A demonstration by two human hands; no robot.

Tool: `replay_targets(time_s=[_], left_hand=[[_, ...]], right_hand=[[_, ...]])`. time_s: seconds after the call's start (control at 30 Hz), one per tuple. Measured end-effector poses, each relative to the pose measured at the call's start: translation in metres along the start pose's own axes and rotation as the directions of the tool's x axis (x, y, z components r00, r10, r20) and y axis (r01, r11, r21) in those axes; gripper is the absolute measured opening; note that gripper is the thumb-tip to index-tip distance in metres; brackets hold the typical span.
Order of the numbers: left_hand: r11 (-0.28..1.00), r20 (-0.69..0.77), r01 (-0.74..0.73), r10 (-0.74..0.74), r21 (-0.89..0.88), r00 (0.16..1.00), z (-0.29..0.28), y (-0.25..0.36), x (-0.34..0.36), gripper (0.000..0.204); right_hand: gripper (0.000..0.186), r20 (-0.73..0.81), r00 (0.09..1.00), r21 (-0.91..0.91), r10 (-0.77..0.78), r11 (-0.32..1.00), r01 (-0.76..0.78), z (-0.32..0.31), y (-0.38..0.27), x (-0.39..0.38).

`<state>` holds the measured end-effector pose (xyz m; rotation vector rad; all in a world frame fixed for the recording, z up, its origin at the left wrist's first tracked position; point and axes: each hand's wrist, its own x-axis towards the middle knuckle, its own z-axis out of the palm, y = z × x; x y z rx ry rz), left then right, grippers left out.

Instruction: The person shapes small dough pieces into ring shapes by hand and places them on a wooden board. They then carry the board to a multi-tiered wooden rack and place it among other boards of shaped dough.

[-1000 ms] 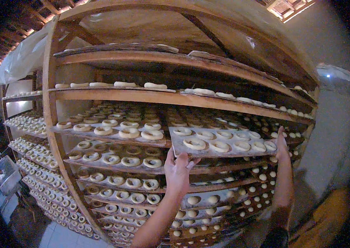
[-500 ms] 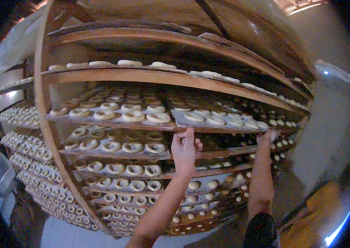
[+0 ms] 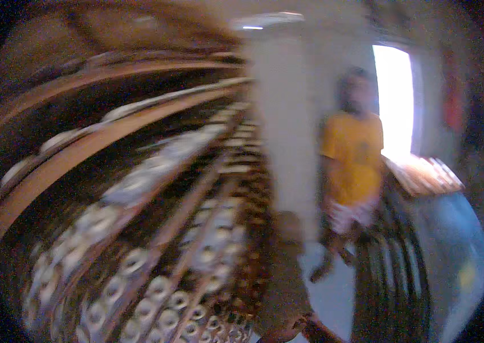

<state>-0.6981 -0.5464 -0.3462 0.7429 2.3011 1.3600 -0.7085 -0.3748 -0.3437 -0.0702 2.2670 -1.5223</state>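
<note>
Tall wooden racks fill the left half, with boards of pale ring-shaped dough (image 3: pixel 96 220) on several levels. Smeared by motion, a bare arm and what appears to be my right hand (image 3: pixel 304 323) show at the lower edge, right of the racks. Its fingers are too blurred to read, and I cannot tell whether it holds anything. My left hand is out of the picture.
A person in a yellow shirt (image 3: pixel 356 157) stands on the pale floor (image 3: pixel 327 291) by a bright doorway (image 3: pixel 394 97). To the right are a board with pale pieces (image 3: pixel 424 176), a blue surface (image 3: pixel 462 228) and dark slatted shapes (image 3: pixel 393 274).
My view has swung right, from facing the racks to looking along them. Both hands have left the dough board's edge; the left is out of view. The person and doorway have appeared.
</note>
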Motion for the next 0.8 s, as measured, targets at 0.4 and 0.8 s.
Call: replay_targets(time_s=[0.4, 0.8], left_hand=[[0.745, 0.992, -0.661, -0.011, 0.094, 0.129, 0.272, 0.162, -0.112, 0.039], [0.681, 0.685, -0.729, 0.499, 0.069, 0.531, 0.58, 0.488, -0.228, 0.046]], right_hand=[[0.036, -0.883, 0.096, 0.431, 0.459, 0.876, -0.219, 0.057, 0.108, -0.475], [0.019, -0.859, -0.464, 0.433, 0.219, 0.792, -0.429, 0.031, 0.099, -0.921]])
